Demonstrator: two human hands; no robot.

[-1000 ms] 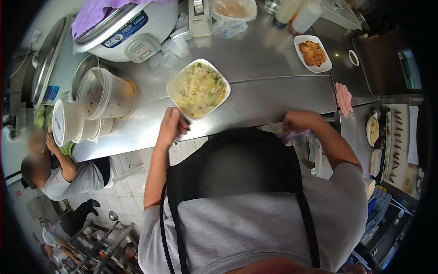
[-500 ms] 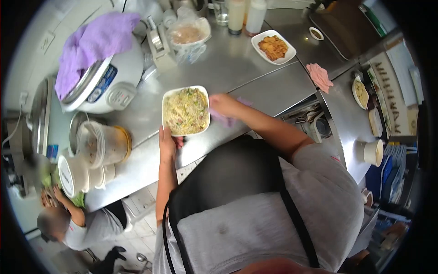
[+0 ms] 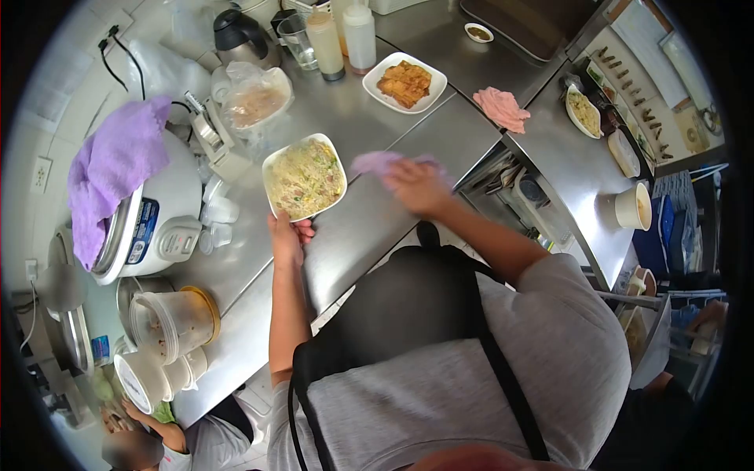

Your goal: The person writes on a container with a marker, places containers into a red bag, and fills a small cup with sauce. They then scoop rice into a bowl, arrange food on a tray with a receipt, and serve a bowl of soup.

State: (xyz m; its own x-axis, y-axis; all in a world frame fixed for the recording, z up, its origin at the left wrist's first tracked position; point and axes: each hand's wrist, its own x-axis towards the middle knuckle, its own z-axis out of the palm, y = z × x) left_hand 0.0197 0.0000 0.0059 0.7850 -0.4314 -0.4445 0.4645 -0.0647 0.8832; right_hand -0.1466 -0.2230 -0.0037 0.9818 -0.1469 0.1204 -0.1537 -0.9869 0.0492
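A square white dish [image 3: 273,206] heaped with fried rice [image 3: 306,179] is gripped at its near edge by my left hand [image 3: 289,234], thumb and fingers round the rim. To the right, my right hand [image 3: 416,185] is on a light purple cloth [image 3: 378,162] at the steel counter; the hand is slightly blurred. The cloth is apart from the dish. Beyond my hands is a white plate [image 3: 437,81] with a piece of fried food [image 3: 404,83] on it.
A rice cooker [image 3: 166,212] draped with a purple towel [image 3: 118,169] stands left, with plastic tubs [image 3: 166,322] nearer me. Squeeze bottles [image 3: 360,39] stand at the back. A pink cloth [image 3: 501,108] lies right. Another person [image 3: 200,443] is at lower left.
My right hand and the purple cloth have moved right, away from the dish. My left hand still holds the dish, which is tilted a little differently. The camera view has shifted.
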